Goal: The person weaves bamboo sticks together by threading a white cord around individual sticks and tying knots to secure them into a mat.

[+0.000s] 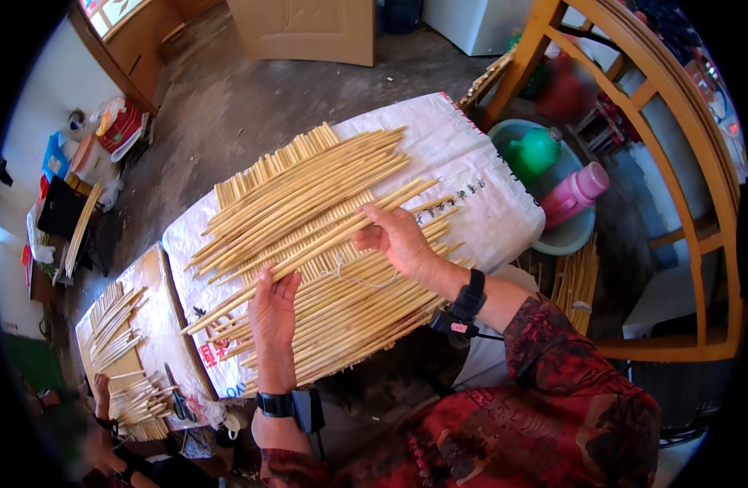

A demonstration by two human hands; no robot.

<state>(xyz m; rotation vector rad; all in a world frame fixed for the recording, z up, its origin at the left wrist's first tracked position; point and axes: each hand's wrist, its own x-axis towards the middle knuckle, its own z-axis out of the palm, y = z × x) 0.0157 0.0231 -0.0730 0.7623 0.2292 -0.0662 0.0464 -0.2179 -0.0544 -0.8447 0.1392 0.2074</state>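
Note:
My left hand (274,307) and my right hand (396,241) grip a few long straw-coloured stalks (321,246) between them, slanting up to the right above the table. The left thumb presses the stalks near their lower left part. My right thumb lies on them further up, its fingers curled below. Under them spreads a panel of short stalks (280,157) laid side by side. Across it lie one bundle of long stalks (300,195) on the far side and another bundle (341,321) nearer me. A loose white string (362,281) rests on the near bundle.
A white sheet (504,211) with printing covers the table. At the left, another person's hand (102,392) is near a second table with stalks (117,325) and scissors (177,392). A basin (581,236) with green and pink containers stands right, beside a wooden frame (691,171).

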